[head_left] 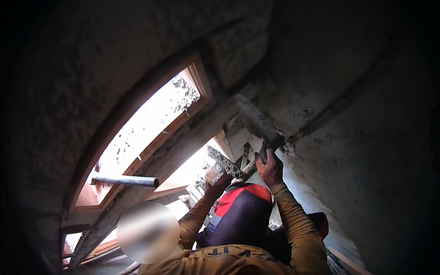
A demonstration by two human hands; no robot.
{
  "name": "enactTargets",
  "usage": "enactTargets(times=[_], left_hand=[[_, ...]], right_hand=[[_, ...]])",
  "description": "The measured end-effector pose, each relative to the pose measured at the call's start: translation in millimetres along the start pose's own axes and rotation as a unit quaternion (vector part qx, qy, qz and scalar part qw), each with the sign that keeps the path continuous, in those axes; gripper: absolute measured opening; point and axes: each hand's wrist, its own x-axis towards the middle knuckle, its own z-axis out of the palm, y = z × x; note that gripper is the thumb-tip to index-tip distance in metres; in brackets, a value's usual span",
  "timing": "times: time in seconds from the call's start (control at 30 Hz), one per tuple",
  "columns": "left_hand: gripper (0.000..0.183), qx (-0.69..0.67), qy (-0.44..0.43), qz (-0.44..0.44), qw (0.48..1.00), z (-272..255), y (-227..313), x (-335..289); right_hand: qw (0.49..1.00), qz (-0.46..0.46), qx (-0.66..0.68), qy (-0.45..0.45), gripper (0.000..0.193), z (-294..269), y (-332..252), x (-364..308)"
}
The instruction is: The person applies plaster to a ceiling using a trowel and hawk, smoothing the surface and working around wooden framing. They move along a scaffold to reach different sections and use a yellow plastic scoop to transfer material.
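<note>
Beyond the bent dark knees [238,215], the left hand [218,185] is wrapped round a tan block [213,174], with a grey crusted bar [227,163] just beside it. The right hand [271,168] grips the near end of a flat tool [256,120], blurred and raised near the wall [330,151]. A firm wrist and even strokes should serve best, the left-hand load kept clear. Farther left, a pipe [126,180] crosses the wooden window frame [200,78].

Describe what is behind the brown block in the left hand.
A gritty grey strip shows along the upper-right side of the brown block. The left hand covers the block's lower part; whatever lies directly behind it is hidden.
</note>
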Motion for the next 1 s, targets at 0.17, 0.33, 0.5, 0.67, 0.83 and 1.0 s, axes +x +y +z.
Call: enactTargets(times=[0.17, 0.33, 0.5, 0.67, 0.83, 1.0], left_hand=[[0.021, -0.072, -0.036, -0.077, 0.994, -10, 9, 5], [0.009, -0.136, 0.058, -0.063, 0.987, 24, -22, 4], [0.031, -0.107, 0.055, -0.089, 0.989, -4, 23, 40], [0.038, -0.116, 0.026, -0.104, 0.987, -8, 43, 47], [0.044, -0.140, 0.000, -0.127, 0.982, -12, 57, 41], [0.053, -0.116, 0.025, -0.119, 0.986, 3, 43, 46]], right_hand=[[0.972, 0.031, -0.127, -0.196, 0.043, 17, 48, -9], [0.975, 0.109, -0.088, -0.174, 0.030, 1, 74, -60], [0.975, 0.167, -0.064, -0.128, 0.028, -32, 85, -86], [0.966, 0.206, -0.136, -0.081, 0.024, -50, 109, -93], [0.967, 0.207, -0.125, -0.077, 0.026, -46, 119, -114], [0.964, 0.243, -0.078, -0.075, 0.028, -34, 127, -144]])
